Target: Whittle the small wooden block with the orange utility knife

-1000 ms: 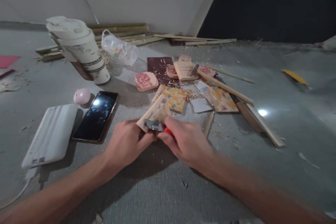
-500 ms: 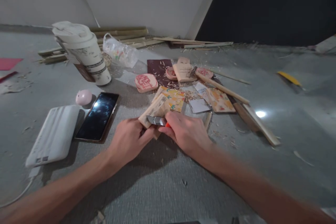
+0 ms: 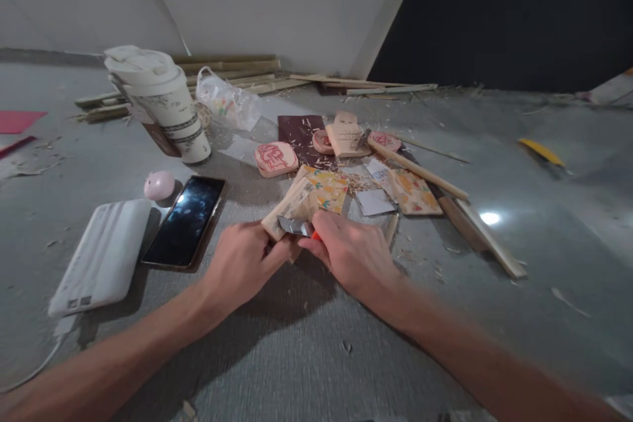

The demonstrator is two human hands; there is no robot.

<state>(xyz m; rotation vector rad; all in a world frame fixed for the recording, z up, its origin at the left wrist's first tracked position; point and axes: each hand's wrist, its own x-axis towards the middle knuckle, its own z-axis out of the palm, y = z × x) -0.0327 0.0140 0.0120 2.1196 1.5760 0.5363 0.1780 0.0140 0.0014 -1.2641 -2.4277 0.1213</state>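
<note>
My left hand (image 3: 242, 254) is closed around the near end of a pale wooden block (image 3: 287, 206), which is tilted and has dark marks on its upper face. In my right hand (image 3: 352, 249) is a utility knife (image 3: 295, 227); its orange handle is mostly hidden by the fingers. The blade lies across the block's face, close to my left thumb. Just beyond the block is a yellow patterned piece (image 3: 332, 188) with shavings around it. Carved stamp-like blocks with red designs, one of them a rounded block (image 3: 275, 158), lie farther back.
On the left are a phone (image 3: 186, 221), a white power bank (image 3: 101, 257) with a cable, a pink round object (image 3: 159, 185) and a tall paper cup (image 3: 158, 105). Wooden sticks (image 3: 425, 171) lie to the right, with a yellow-handled cutter (image 3: 541, 152) beyond. Bamboo pieces (image 3: 232, 66) line the wall.
Both hands keep their hold on the block and the knife, with almost no movement. The whole view has shifted slightly.
</note>
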